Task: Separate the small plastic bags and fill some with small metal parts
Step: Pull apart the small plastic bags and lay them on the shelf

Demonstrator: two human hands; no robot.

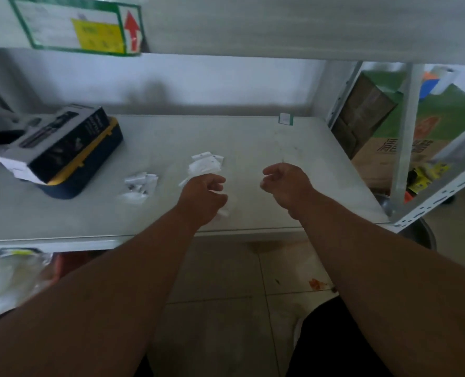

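Both hands [242,186] over the shelf [253,148], bag pile [205,164] just beyond the left.

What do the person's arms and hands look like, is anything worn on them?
Both forearms are bare up to the frame edge: no sleeves, gloves, watch or rings visible on the left hand or the right hand. The picture is slightly blurred, so fine details cannot be told.

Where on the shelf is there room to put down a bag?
Bare room lies on the right of the shelf, between the right hand and the post, and at the back near the green tag. It is crowded on the left: box, bag piles, left hand.
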